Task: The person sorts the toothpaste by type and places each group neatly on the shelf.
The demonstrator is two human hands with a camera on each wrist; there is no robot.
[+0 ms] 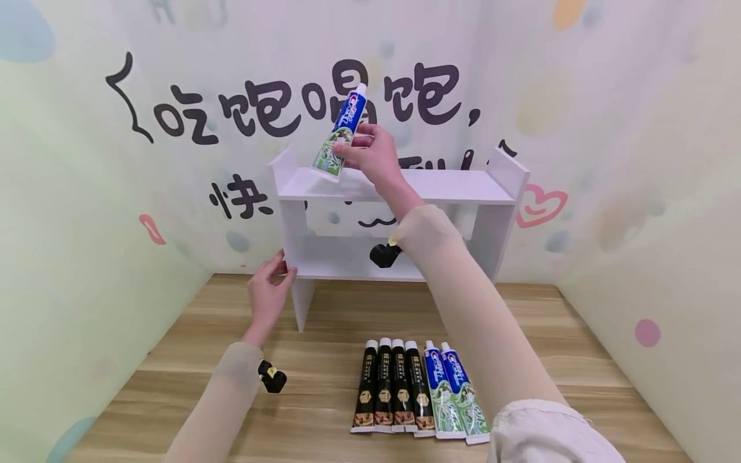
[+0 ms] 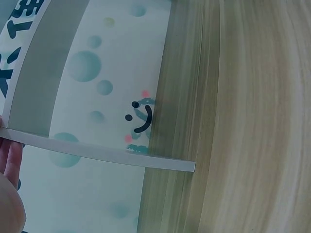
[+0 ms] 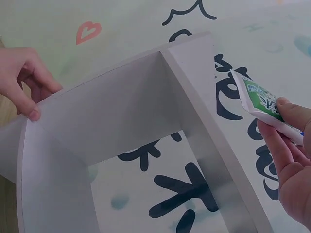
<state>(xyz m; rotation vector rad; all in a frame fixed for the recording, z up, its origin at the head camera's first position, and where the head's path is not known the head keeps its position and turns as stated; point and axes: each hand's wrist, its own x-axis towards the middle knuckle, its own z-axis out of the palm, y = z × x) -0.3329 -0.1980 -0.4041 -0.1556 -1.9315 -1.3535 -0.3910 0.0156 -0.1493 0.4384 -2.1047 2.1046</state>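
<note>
A blue, white and green toothpaste tube (image 1: 344,132) tilts with its cap up above the top board of a white two-tier shelf (image 1: 457,184). My right hand (image 1: 377,156) pinches it between thumb and fingers near its flat end. In the right wrist view the tube (image 3: 258,99) is apart from the shelf's upper edge. Down at the shelf's left side, my left hand (image 1: 270,290) grips the edge of the side panel, thumb in front and fingers around the outside. Only part of that hand (image 2: 10,184) shows in the left wrist view.
On the wooden table (image 1: 197,392), in front of the shelf, several black toothpaste tubes (image 1: 384,386) lie side by side. Two more blue and green tubes (image 1: 442,392) lie to their right, partly near my right forearm. Patterned walls with lettering (image 1: 260,106) surround the table.
</note>
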